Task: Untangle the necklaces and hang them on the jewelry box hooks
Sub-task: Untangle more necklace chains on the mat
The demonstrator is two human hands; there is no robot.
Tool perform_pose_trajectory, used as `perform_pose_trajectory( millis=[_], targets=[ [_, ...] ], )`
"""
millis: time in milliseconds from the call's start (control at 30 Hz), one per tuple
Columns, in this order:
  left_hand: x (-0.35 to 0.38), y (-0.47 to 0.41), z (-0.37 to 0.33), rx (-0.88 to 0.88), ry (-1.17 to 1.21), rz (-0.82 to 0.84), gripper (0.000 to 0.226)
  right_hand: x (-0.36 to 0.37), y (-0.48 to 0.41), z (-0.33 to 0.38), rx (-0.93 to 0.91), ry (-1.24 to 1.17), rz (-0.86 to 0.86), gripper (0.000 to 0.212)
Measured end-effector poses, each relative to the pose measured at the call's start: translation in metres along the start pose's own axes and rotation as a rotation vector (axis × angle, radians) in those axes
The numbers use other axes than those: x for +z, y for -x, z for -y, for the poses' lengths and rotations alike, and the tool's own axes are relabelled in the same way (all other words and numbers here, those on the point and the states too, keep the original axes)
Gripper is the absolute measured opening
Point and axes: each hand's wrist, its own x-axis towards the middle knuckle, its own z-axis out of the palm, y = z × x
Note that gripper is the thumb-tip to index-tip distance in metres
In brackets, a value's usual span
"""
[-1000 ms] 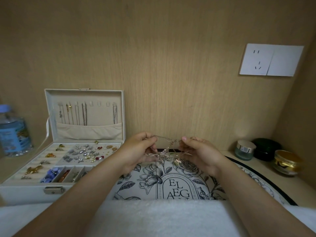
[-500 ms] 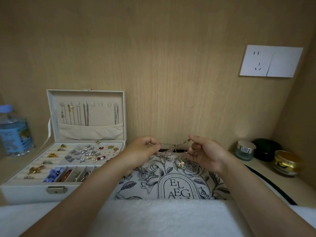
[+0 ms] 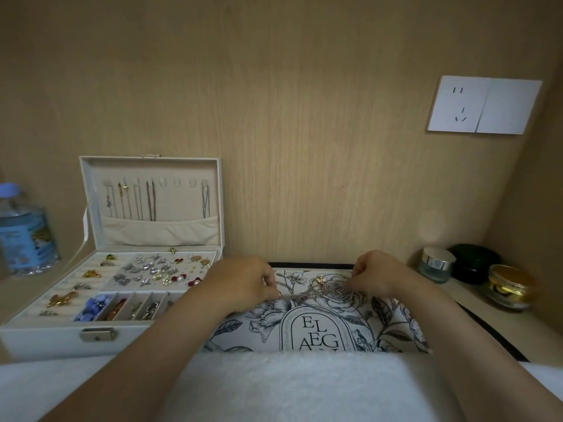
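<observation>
— Item one?

— Tangled thin metal necklace chain (image 3: 307, 292), silver and gold tones, drawn out in a line low over the flower-printed black-and-white mat (image 3: 396, 327). I cannot tell whether it touches the mat. It is between the two hands, well right of the box.

— The grips?

— Left hand (image 3: 243, 284): fingers curled in, grip closed to a pinch on the chain's left end. Right hand (image 3: 377, 272): fingers likewise curled, a narrow pinch on the right end, above a printed rose.

— Item two?

— White open jewelry box (image 3: 91, 333), metal clasp in front, on the desk (image 3: 451, 295) to the left of the mat. Lid upright. A row of small pale hooks (image 3: 176, 181) runs along its lining. Several thin hanging chains (image 3: 150, 202) drop from some of them into a cream pocket. The tray holds small silver, gold and red earrings (image 3: 152, 269), and blue beads (image 3: 91, 306) fill a front compartment.

— Sundries?

— Clear plastic water bottle (image 3: 24, 233) with blue cap and label, far left. Three jars at right: frosted glass with silver lid (image 3: 435, 264), dark green (image 3: 475, 263), clear with gold lid (image 3: 508, 287). White wall socket plate (image 3: 484, 105) on the wood-grain wall. White towel (image 3: 289, 391) across the near edge, over the mat.
</observation>
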Motion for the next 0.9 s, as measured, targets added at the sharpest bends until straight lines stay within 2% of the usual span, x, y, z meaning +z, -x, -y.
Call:
perform_pose_trajectory(
  millis=[67,167,267,333,400,467,500,633,733,833,900],
  targets=[
    [0.001,-0.001,0.000,0.007,-0.105,0.020,0.024,-0.001,0.002,0.000,0.049,0.141,0.027,0.030],
    [0.003,-0.002,0.002,0.006,-0.170,0.023,0.022,-0.003,0.004,0.000,0.039,0.200,0.064,0.031],
    [0.004,-0.002,0.002,0.045,-0.169,0.014,0.013,-0.003,0.006,0.002,-0.077,0.223,0.051,0.019],
    [0.007,-0.002,0.000,0.095,-0.166,-0.026,0.018,0.000,0.006,0.007,-0.198,0.259,0.022,0.031],
    [0.011,-0.002,-0.002,0.141,-0.155,-0.064,0.022,0.003,0.009,0.015,-0.306,0.123,0.045,0.022],
    [0.016,-0.002,-0.005,0.166,-0.120,-0.067,0.020,0.009,0.013,0.023,-0.343,0.003,0.158,0.005],
    [0.019,-0.002,-0.007,0.164,-0.092,-0.057,0.017,0.013,0.014,0.026,-0.355,0.009,0.206,0.007],
    [0.024,-0.006,-0.007,0.144,-0.105,-0.011,0.016,0.015,0.012,0.025,-0.345,0.022,0.221,0.012],
    [0.024,-0.006,-0.003,0.095,-0.217,0.006,0.017,0.002,0.016,0.019,-0.282,0.112,0.317,0.013],
    [0.017,-0.005,-0.001,0.030,-0.278,0.130,0.019,-0.011,0.020,0.013,-0.162,0.263,0.397,0.017],
    [0.010,-0.003,-0.003,0.021,-0.282,0.232,0.023,-0.015,0.021,0.012,-0.111,0.337,0.435,0.028]
  ],
)
